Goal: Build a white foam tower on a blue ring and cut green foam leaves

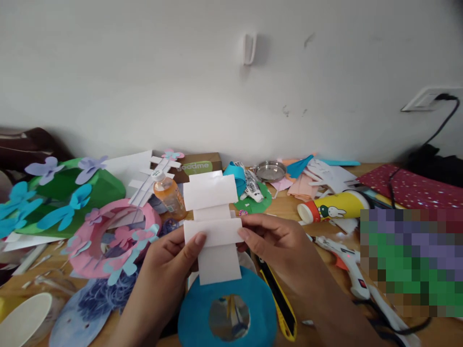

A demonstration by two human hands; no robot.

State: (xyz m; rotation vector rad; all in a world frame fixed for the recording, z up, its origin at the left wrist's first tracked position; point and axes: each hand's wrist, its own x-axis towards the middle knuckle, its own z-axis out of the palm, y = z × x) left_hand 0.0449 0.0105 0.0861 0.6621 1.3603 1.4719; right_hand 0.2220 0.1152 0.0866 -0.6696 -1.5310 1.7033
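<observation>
Here both hands, left hand and right hand, pinch the white paper by its side edges.

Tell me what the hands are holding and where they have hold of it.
Both hands hold a white folded paper piece. The left hand pinches the left end of its lower wide band, and the right hand pinches that band's right end.

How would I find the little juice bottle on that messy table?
Start at the pink paper ring on the left of the wooden table. Just right of it, behind the white folded paper that the left hand and right hand hold, stands the bottle. It alone is clear plastic with orange drink and a white cap.
</observation>
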